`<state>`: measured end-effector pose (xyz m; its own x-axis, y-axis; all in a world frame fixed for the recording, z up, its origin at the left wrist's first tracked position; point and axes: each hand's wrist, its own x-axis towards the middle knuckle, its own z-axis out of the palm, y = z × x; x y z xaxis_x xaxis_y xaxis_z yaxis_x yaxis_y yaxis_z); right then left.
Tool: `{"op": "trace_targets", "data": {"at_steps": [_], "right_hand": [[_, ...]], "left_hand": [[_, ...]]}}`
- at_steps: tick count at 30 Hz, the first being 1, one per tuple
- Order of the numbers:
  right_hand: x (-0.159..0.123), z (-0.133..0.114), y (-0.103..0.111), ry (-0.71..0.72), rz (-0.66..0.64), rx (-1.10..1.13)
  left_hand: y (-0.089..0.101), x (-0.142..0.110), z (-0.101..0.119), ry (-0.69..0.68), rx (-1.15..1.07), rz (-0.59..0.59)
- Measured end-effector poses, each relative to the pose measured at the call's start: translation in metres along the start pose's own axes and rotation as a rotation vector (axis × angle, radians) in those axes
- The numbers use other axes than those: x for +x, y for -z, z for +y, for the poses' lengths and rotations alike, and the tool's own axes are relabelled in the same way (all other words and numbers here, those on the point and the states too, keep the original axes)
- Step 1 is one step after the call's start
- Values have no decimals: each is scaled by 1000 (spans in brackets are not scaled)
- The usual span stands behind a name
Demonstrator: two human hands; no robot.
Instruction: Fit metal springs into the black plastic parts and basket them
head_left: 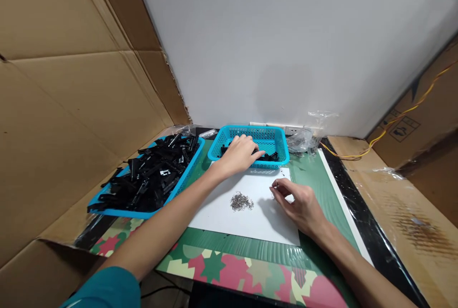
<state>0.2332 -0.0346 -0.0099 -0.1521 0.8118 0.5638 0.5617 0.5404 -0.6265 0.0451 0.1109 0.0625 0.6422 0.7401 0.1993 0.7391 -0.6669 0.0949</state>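
Black parts (271,156) lie jumbled in the near side of the blue basket (286,148), under and just right of the left hand (240,153), the nearer one; its fingers curve over them, but whether they grip any I cannot tell. The right hand (302,203), nearer the wearer, pinches a small metal piece (276,185) above the white sheet (214,212).

Silvery bits (240,202) heaped on sheet (211,212); black parts (272,157) in basket (285,148).
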Motion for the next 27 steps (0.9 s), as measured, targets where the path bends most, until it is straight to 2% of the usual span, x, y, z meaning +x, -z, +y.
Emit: {"op": "trace_targets", "data": {"at_steps": [4,8,11,15,17,21,27], "right_hand": [[1,1,3,-5,-22,-23],[2,1,10,-38,-25,-63],[3,3,16,-111,-28,-129],[5,10,19,-229,-19,-196],[6,11,19,-255,-4,-188],[6,11,18,-267,-11,-212],[4,14,18,-226,-19,-247]], "left_hand": [[6,-7,-2,-5,-34,-5],[28,-23,-15,65,-37,62],[53,-42,-43,196,-11,123],[82,-77,-99,422,85,83],[90,-94,-123,477,96,55],[87,-115,-144,466,93,-32],[69,-118,-144,419,174,-44]]}}
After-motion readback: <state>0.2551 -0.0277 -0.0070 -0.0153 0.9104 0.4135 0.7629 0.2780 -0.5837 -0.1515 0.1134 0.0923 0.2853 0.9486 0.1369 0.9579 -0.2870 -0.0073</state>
